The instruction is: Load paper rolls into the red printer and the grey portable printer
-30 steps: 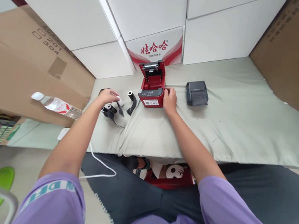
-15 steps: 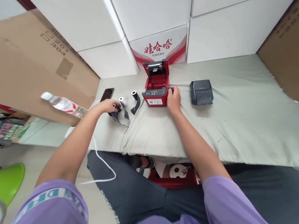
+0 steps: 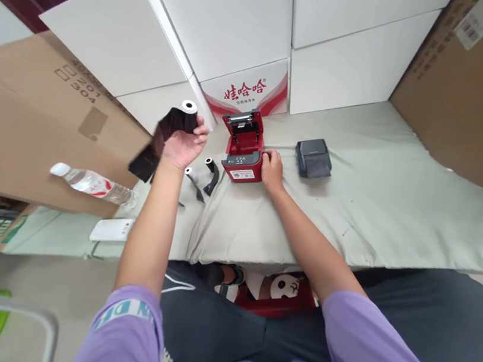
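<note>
Your left hand (image 3: 187,144) was closed in a firm grip on a thick black paper roll (image 3: 182,122) with a round white end, raised clear of the desk (image 3: 244,223) to the left of the printer. The roll's long axis ran near upright in view, its white end with the dark core hole tipped up and towards you. A wide glossy black strip (image 3: 145,161) trailed from the roll, down and left past your wrist.

Your right hand (image 3: 273,170) rested on the right side of the boxy red-and-black plastic printer (image 3: 242,173); I cannot tell whether its fingers gripped the casing or just leaned there. The printer stood on the desk with its white-labelled front facing you, and its hinged lid (image 3: 243,119) was swung up at the back, so the red bay gaped upward.

Between your left forearm and the printer lay two thinner rolls, a white-ended one (image 3: 189,171) and a black one (image 3: 210,163), each with its round end pointing up and leftward in view and a dark strip trailing down to the right. A squat black portable printer (image 3: 314,155) sat to the right, well apart from the rolls, a black strip lying along its near side.
</note>
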Available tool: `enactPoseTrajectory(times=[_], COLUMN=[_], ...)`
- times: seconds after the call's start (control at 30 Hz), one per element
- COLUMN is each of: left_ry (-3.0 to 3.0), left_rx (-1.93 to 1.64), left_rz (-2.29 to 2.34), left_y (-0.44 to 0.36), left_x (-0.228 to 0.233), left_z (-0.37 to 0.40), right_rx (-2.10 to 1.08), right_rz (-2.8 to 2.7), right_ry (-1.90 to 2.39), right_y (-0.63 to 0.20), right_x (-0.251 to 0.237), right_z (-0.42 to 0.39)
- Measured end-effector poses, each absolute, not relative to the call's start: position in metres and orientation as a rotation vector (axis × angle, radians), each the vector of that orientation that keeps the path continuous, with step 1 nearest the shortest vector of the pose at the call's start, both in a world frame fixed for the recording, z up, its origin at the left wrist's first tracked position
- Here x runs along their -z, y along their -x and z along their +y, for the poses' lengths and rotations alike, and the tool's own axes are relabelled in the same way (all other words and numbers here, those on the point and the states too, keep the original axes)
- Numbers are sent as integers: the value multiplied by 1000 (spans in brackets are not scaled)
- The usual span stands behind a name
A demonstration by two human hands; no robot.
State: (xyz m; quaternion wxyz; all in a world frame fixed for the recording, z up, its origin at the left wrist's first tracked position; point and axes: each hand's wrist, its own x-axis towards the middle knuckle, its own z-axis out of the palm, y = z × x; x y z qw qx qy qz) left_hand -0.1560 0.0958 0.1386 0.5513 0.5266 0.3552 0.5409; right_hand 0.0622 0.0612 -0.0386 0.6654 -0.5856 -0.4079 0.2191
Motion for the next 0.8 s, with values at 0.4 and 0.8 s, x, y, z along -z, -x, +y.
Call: enactPoseTrajectory(times=[0.4,0.8], left_ry=[-1721,-2592], left_rx=[-926,-357], left_rz=[871,1205], left_y=[93,69], left_x=[-87,-75], left_z=[131,162], right_rx=[-502,-515], right_rz=[-939,-940], right_ry=[1335,1357], right_y=[-62,-63], right_x=[41,39], right_z=[64,63])
